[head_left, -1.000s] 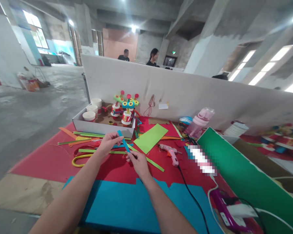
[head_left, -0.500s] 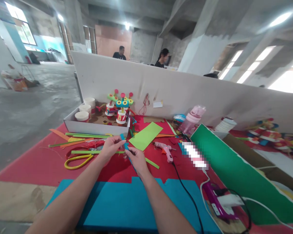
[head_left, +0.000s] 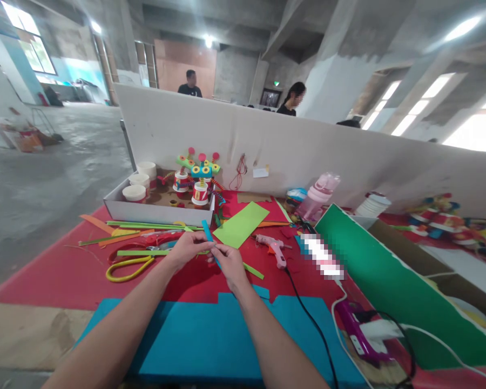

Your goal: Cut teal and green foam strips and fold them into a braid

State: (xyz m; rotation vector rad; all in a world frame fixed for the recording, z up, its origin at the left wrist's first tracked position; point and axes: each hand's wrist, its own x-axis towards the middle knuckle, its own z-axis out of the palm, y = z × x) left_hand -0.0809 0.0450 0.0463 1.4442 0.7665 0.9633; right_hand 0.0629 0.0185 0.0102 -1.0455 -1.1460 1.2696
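A narrow blue paper strip (head_left: 207,231) is pinched between both hands above the red tabletop. My left hand (head_left: 191,247) grips it from the left, fingers closed. From the right, my right hand (head_left: 228,261) has its thumb and fingers closed on the same strip, the fingertips of both hands nearly touching. A light green paper sheet (head_left: 243,222) lies just beyond them. Scissors with yellow handles (head_left: 129,268) rest to the left, beside green strips (head_left: 146,253). The pink glue gun (head_left: 274,249) lies to the right of my hands.
Large blue paper (head_left: 194,340) covers the near edge. A white box (head_left: 157,213) holds cups and paper-cup figures at the back left. On the right stand a green-sided box (head_left: 380,286), a pink bottle (head_left: 319,194) and a purple power strip (head_left: 360,335). Two people are beyond the partition.
Both hands have come closer together on the strip, and its upper end now sticks up freely. A small blue piece now shows beside my right forearm.
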